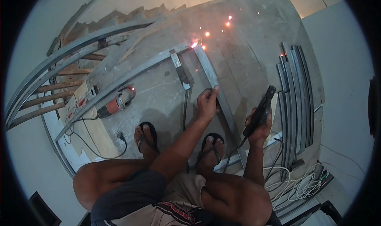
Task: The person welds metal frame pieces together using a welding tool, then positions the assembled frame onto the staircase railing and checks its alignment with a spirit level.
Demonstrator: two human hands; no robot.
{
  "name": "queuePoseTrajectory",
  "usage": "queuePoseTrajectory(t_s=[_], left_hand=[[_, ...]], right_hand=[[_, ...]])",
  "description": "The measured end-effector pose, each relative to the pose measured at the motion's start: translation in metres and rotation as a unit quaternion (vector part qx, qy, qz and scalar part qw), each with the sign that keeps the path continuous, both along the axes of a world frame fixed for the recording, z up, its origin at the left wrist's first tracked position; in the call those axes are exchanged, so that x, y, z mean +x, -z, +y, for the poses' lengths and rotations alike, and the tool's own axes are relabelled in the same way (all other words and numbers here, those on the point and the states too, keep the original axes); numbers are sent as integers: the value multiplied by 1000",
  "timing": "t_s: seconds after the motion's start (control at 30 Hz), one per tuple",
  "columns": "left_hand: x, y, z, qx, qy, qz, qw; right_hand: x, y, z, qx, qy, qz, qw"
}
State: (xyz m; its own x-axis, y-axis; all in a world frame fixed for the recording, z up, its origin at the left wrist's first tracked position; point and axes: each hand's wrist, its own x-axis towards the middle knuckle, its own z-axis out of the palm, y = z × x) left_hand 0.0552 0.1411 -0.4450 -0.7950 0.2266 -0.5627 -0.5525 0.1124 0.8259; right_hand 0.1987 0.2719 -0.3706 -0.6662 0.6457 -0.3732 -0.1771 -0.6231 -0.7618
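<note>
My left hand (208,104) is closed on the edge of a straight metal bar (227,108), thumb pointing up along it. The bar meets a longer metal bar (152,60) at a corner, where the metal glows and sparks lie around. An earth clamp (180,71) with a cable grips the longer bar left of that corner. In my right hand (260,124), fingers wrapped round it, is a black electrode holder (262,111), right of the bar and apart from it. No electrode can be made out in its jaws.
An angle grinder (115,104) and a power strip (81,103) lie at left, near a curved metal frame with rusty rungs (69,72). Several metal tubes (295,103) are stacked at right, above coiled cable (307,187). My sandalled feet flank the clamp's cable.
</note>
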Motion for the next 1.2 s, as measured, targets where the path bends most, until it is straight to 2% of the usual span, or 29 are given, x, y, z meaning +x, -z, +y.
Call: queuePoseTrajectory(t_s=[0.03, 0.1, 0.13, 0.17, 0.27, 0.33, 0.4, 0.43, 0.5, 0.53, 0.6, 0.63, 0.7, 0.73, 0.8, 0.83, 0.9, 0.93, 1.0, 1.03, 1.1, 1.13, 1.2], left_hand=[[0, -7, 1, 41, -19, -28, 999], [1, -9, 2, 42, -23, -44, 998], [0, -10, 3, 46, -27, -57, 997], [1, -4, 3, 47, -26, -56, 997], [3, 12, 4, 33, -34, -24, 999], [2, 9, 3, 46, -30, -38, 998], [1, 8, 3, 40, -26, -39, 998], [1, 7, 3, 34, -22, -43, 998], [1, 4, 2, 41, -13, -46, 998], [-1, 2, 2, 46, -7, -50, 998], [-1, -1, 2, 56, -13, -69, 996], [-1, -2, 3, 68, -18, -88, 994], [-2, 3, 4, 67, -15, -86, 994], [0, 8, 2, 65, -12, -87, 994], [0, 19, -2, 47, 8, -71, 996], [-1, 24, -3, 29, 28, -52, 998], [1, 22, 2, 51, -2, -46, 998], [2, 20, 4, 74, -35, -41, 996], [-1, 9, 5, 74, -32, -62, 995], [-2, 3, 5, 72, -31, -84, 993], [-3, -10, 6, 78, -37, -88, 992], [-3, -15, 7, 85, -43, -91, 991], [-2, -5, 4, 82, -33, -92, 992]], right_hand=[[0, -3, -1, 8, -7, 9, 1000], [-1, -3, -4, 19, -12, 19, 1000], [-2, -2, -6, 77, -28, 8, 997], [-3, -1, -8, 136, -45, -2, 990], [-10, 6, -14, 165, -28, -36, 985], [-14, 13, -12, 168, -21, -36, 985], [-13, 28, -4, 80, -8, -22, 997], [-11, 35, 0, 80, -7, -21, 997], [-6, 53, 10, 103, 0, -132, 986], [-3, 64, 16, 103, 1, -130, 986], [0, 73, 20, 193, 30, -292, 936], [6, 77, 17, 194, 30, -292, 936], [-5, 44, -6, 391, 91, -388, 830], [-5, 33, -16, 390, 91, -390, 829], [2, 14, -30, 575, 99, -411, 701], [9, 7, -37, 574, 100, -411, 701], [30, -4, -51, 464, -29, -452, 762], [39, -4, -57, 463, -26, -452, 762], [58, 1, -67, 372, -135, -458, 796], [68, 4, -69, 372, -134, -459, 796], [88, 14, -68, 546, -286, -458, 641], [93, 21, -67, 545, -287, -459, 640], [98, 30, -66, 501, -277, -462, 678]])
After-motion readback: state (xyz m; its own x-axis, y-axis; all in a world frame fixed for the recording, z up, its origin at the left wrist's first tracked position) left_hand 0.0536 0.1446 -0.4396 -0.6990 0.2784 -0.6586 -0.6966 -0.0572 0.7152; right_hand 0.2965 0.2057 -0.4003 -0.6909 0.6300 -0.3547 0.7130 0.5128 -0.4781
